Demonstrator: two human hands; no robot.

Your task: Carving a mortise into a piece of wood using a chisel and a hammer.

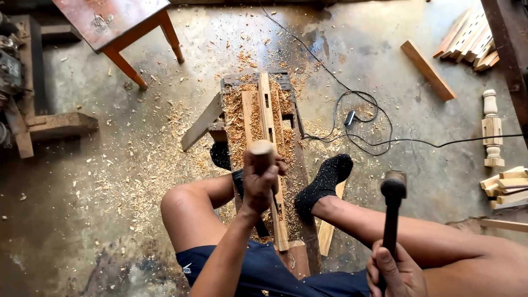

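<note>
A woodworking shop, this: sawdust and shavings (165,159) all over the concrete floor (82,231), cut boards (470,33) stacked by the wall, a turned leg (491,129), a low bench (297,181) thick with chips.

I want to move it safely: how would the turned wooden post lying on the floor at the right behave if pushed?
The turned post looks stiff solid wood. Its rounded sections might roll, but its square blocks would probably stop it. It seems fairly heavy for its size.
</note>
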